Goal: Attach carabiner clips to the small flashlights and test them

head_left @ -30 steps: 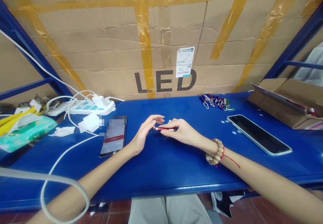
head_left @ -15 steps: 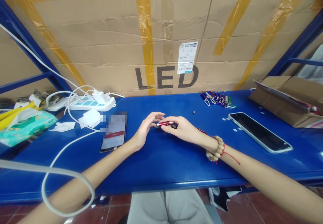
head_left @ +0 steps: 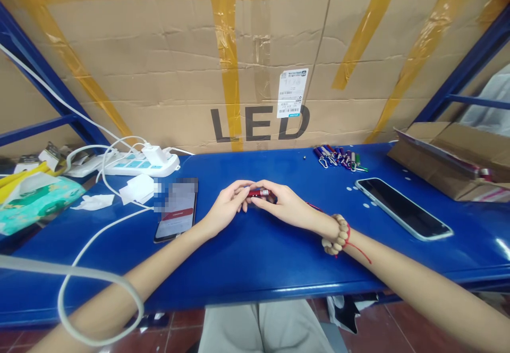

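A slim red keychain flashlight (head_left: 258, 194) with a silver end is held level just over the blue table, between my two hands. My left hand (head_left: 225, 209) pinches its left end with thumb and fingers, which cover that end. On the other side, the thumb and fingers of my right hand (head_left: 292, 204) close round the silver end. A bracelet of pale beads (head_left: 337, 235) with a red cord circles my right wrist. Farther back lies a tiny dark round piece (head_left: 305, 157).
Several coloured keychain flashlights with carabiners (head_left: 338, 157) lie at the back. A phone (head_left: 402, 208) and an open cardboard box (head_left: 446, 162) are on the right. Leftward are another phone (head_left: 175, 220), paper scraps (head_left: 137, 187), a power strip (head_left: 139, 167) and a looping white cable (head_left: 91, 244).
My left hand's fingers, stretched out before, have closed on the flashlight's left end. The tiny round piece has shifted back toward the large carton. The view has moved slightly.
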{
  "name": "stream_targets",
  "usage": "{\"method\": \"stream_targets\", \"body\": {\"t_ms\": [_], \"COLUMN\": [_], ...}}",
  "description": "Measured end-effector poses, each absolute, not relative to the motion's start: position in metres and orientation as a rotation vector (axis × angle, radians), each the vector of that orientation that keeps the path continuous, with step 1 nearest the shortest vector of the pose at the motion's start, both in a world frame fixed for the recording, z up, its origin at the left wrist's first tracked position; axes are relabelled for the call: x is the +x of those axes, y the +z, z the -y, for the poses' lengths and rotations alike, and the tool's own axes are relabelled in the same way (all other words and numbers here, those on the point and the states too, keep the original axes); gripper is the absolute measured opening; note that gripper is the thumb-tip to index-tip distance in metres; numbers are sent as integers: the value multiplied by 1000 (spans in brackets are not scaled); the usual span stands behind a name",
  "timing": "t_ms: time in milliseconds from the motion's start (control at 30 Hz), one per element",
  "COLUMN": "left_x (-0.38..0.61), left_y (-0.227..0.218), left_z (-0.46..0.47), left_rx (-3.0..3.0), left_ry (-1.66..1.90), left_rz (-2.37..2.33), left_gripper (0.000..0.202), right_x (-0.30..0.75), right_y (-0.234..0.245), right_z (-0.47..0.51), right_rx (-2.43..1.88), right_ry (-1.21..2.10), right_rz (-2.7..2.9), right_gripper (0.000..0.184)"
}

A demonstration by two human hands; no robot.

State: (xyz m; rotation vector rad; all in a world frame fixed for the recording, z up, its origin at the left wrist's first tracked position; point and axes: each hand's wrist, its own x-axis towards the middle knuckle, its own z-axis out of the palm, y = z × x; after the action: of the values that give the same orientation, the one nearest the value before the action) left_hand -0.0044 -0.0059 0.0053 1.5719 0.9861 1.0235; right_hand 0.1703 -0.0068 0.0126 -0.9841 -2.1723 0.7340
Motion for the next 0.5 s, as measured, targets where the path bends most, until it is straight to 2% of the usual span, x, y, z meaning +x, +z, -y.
{"method": "stream_targets", "body": {"t_ms": [167,300,500], "left_x": [-8,-9,-9], "left_y": [12,15,19], "left_z": [3,2,1], "left_rx": [1335,1073,787], "left_ry": [1078,1085,1008], "left_rz": [-1047,-939,-778], "left_gripper": [34,22,15], "right_x": [205,261,299], "right_y": [16,15,5], "right_z": [-31,-89,-151], "right_rx": [-1195,-1584,-1718], "right_ry": [520,121,-5], "right_rz": [2081,1977,1983], "right_gripper": [42,28,31]}}
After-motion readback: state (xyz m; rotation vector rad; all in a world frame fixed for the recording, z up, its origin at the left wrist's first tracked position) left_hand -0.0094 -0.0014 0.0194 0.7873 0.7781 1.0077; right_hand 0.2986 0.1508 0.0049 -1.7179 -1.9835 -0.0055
